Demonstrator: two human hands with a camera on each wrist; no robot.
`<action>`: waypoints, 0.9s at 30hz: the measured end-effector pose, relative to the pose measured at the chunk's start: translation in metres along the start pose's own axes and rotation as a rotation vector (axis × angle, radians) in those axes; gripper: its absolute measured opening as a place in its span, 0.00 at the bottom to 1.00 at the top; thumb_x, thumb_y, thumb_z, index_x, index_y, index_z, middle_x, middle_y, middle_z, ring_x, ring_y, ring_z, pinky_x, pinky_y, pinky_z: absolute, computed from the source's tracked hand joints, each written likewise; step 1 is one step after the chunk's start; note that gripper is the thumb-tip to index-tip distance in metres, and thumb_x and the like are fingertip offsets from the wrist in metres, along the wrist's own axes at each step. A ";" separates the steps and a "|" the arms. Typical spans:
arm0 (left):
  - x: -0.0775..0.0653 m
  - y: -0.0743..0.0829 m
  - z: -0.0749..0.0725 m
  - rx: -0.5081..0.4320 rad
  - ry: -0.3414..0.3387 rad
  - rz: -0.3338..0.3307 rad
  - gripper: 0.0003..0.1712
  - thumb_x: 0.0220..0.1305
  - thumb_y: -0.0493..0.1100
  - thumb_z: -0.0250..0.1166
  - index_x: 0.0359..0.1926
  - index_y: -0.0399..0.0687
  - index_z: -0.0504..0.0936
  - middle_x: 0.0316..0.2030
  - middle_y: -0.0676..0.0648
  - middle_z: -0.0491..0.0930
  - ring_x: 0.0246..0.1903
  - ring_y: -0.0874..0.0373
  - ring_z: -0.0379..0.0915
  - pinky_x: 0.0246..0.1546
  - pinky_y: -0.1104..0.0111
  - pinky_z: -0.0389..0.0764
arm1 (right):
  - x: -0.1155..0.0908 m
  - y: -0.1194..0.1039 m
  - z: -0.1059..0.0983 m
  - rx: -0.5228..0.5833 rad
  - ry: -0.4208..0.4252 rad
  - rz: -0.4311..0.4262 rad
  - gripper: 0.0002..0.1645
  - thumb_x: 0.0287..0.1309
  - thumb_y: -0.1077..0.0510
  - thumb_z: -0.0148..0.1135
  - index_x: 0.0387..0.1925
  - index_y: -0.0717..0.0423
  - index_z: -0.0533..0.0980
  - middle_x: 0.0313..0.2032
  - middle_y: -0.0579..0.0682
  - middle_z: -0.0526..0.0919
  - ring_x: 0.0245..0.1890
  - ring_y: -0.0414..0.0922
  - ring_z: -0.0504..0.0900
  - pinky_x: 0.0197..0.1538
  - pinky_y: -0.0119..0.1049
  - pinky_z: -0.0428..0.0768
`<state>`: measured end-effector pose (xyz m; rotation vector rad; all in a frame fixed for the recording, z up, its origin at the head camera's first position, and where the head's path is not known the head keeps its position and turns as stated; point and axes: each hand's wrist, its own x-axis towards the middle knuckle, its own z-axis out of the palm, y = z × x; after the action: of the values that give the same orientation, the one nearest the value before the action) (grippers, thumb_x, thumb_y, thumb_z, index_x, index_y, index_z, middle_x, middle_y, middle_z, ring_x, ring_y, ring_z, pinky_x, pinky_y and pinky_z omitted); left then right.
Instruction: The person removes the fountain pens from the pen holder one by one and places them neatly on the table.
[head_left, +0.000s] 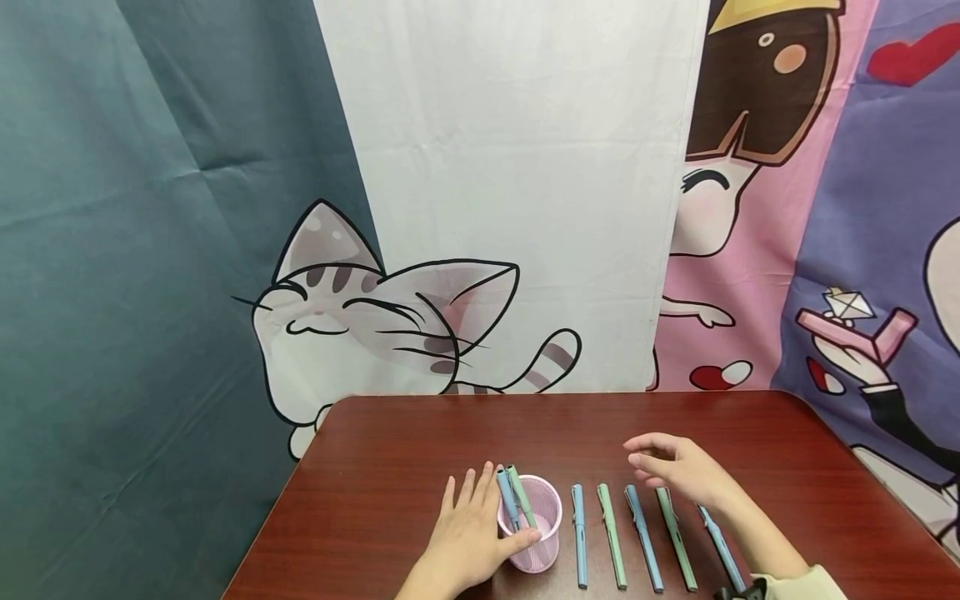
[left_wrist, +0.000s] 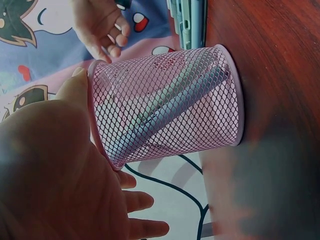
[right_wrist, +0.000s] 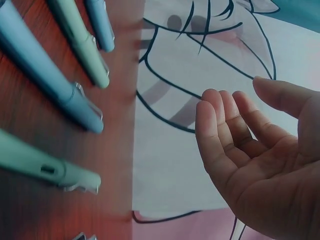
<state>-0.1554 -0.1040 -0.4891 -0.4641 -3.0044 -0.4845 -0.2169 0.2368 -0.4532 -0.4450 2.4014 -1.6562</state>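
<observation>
Spread-fingered, the left hand (head_left: 471, 542) rests against the mesh cup (head_left: 546, 552) at lower centre, while the empty right hand (head_left: 688, 473), fingers loosely bent, hovers near the lower-right pens (head_left: 611, 537), seemingly light, stiff and slick, best pinched mid-barrel.

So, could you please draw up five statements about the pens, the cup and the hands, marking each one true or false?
1. The pink mesh cup stands upright on the table. True.
2. Three pens are in the cup. False: there are two, a blue pen and a green pen.
3. Five pens lie in a row on the table, to the right of the cup. True.
4. The right hand is holding a pen. False: it holds nothing.
5. The left hand is nearer to the cup than the right hand is. True.
</observation>
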 end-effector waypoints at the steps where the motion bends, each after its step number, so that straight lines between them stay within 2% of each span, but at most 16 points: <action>1: 0.000 0.000 0.000 -0.002 0.000 -0.001 0.59 0.60 0.81 0.52 0.76 0.40 0.63 0.77 0.40 0.58 0.75 0.38 0.53 0.74 0.40 0.46 | 0.001 -0.001 0.002 0.011 -0.001 0.006 0.25 0.68 0.55 0.64 0.59 0.68 0.75 0.49 0.60 0.84 0.41 0.46 0.87 0.44 0.42 0.87; 8: -0.001 0.000 0.000 -0.007 -0.002 -0.004 0.59 0.60 0.80 0.53 0.75 0.40 0.63 0.77 0.40 0.58 0.75 0.38 0.53 0.74 0.40 0.46 | 0.008 -0.004 0.014 0.059 -0.026 0.003 0.25 0.68 0.55 0.65 0.60 0.67 0.75 0.52 0.61 0.82 0.44 0.48 0.87 0.48 0.47 0.86; 18: 0.000 0.000 0.001 -0.006 -0.007 -0.004 0.60 0.60 0.81 0.52 0.76 0.40 0.62 0.77 0.40 0.58 0.75 0.38 0.53 0.74 0.39 0.46 | 0.018 -0.010 0.030 0.058 -0.078 -0.055 0.23 0.68 0.57 0.64 0.58 0.68 0.76 0.47 0.59 0.84 0.42 0.46 0.87 0.46 0.46 0.86; 27: 0.001 0.000 0.001 -0.003 -0.014 -0.009 0.60 0.60 0.81 0.52 0.76 0.40 0.62 0.77 0.41 0.57 0.75 0.38 0.52 0.74 0.39 0.46 | 0.026 -0.015 0.045 0.106 -0.092 -0.033 0.24 0.67 0.55 0.65 0.58 0.67 0.76 0.47 0.57 0.84 0.43 0.46 0.86 0.48 0.46 0.86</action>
<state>-0.1561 -0.1038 -0.4905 -0.4559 -3.0205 -0.4892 -0.2250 0.1831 -0.4549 -0.5336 2.2410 -1.7268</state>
